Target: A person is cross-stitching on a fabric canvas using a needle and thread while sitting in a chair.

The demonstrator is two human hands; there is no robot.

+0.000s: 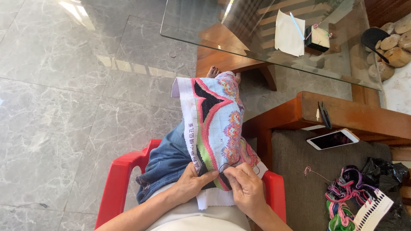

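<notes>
Nearest the camera, your left hand (191, 182) is gripping the lower edge of the cloth (216, 124), thumb on top and fingers curled under, closed on the fabric. Your right hand (244, 184) is lying just beside it, fingertips pinched together on the cloth where a dark thread (225, 166) is looping out of the weave; whether a needle is between them is too small to tell. The cloth is a cross-stitch panel with pink, black, green and pale blue fields, and it is draping over your raised knee, which is covered in jeans (165, 164). You are sitting on a red chair (117, 179). To your right, a grey cushion (299, 158) is carrying a phone (332, 139) and a bundle of coloured threads (349, 192) with a card organiser (372, 209). Scissors (324, 114) are resting on the wooden armrest (355, 115). Further off, a glass worktop (265, 34) is holding a white sheet (289, 33) and a pen (296, 25).
</notes>
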